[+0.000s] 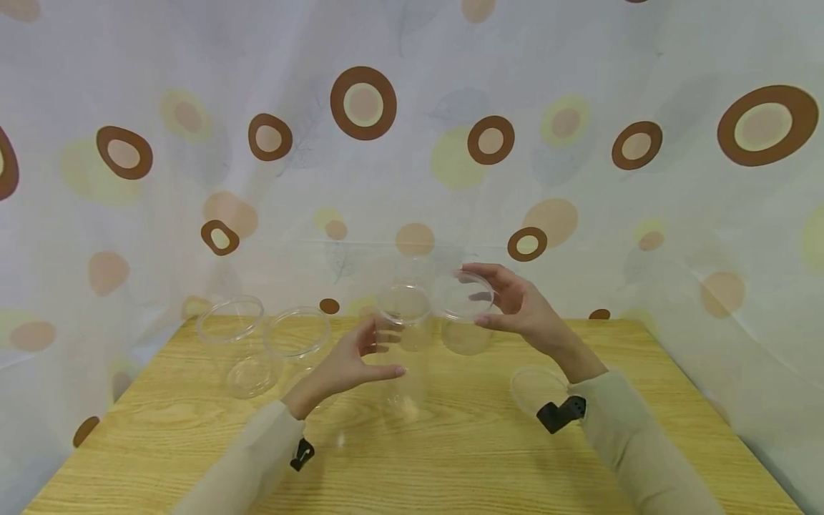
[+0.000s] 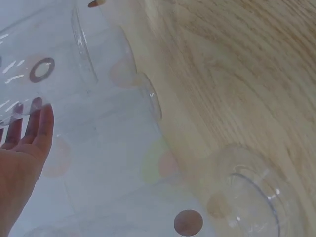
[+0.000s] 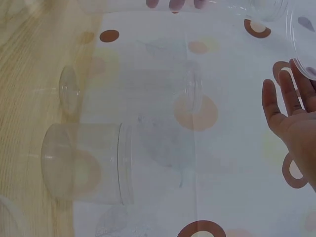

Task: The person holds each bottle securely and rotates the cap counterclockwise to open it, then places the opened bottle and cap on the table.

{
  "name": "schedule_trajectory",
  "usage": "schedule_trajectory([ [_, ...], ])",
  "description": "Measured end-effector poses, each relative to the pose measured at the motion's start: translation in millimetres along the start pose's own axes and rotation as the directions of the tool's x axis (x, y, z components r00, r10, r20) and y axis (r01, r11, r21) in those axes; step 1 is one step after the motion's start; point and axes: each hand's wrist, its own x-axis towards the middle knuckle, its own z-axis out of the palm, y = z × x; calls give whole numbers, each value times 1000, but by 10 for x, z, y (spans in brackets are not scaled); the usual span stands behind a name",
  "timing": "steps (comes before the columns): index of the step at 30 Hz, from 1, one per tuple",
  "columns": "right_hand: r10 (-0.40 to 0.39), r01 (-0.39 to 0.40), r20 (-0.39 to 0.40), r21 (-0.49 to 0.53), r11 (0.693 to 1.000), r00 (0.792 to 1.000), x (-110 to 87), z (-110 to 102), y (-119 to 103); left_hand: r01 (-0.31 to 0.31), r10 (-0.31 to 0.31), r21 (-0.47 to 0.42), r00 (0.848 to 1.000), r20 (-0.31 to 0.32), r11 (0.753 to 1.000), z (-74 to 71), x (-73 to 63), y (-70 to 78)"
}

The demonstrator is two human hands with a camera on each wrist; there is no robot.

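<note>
My left hand (image 1: 360,357) grips a tall clear plastic jar (image 1: 407,372), thumb in front and fingers behind it. Its round open rim faces up in the head view. With my right hand (image 1: 524,315) I hold a clear round lid (image 1: 455,297) by its edge, thumb on the near side and fingers on the far side. The lid is up beside the jar's rim, to its right. In the right wrist view, the lid (image 3: 301,37) shows at the upper right against my fingertips.
Two clear open jars (image 1: 249,375) stand at the left of the wooden table (image 1: 450,458). Behind my hands is a shorter clear jar (image 1: 465,340), with another clear container beside it. A clear round disc (image 1: 531,386) lies near my right wrist. A patterned curtain (image 1: 412,179) encloses the table.
</note>
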Motion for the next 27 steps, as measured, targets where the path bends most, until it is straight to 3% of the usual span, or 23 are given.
schedule_trajectory([
  [7, 56, -60, -43, -102, 993, 998, -124, -87, 40, 72, -61, 101, 991, -117, 992, -134, 70, -108],
  [13, 132, -136, -36, -192, 972, 991, -233, -118, 110, 186, -154, 107, 954, -256, 977, -150, 100, -84],
  [20, 254, -254, -30, -238, 937, 967, -372, -146, 280, 211, -165, 93, 920, -356, 973, -53, 86, -153],
  [27, 305, -303, -43, -314, 900, 951, -469, -150, 434, 234, -174, 94, 890, -421, 968, 38, 72, -257],
])
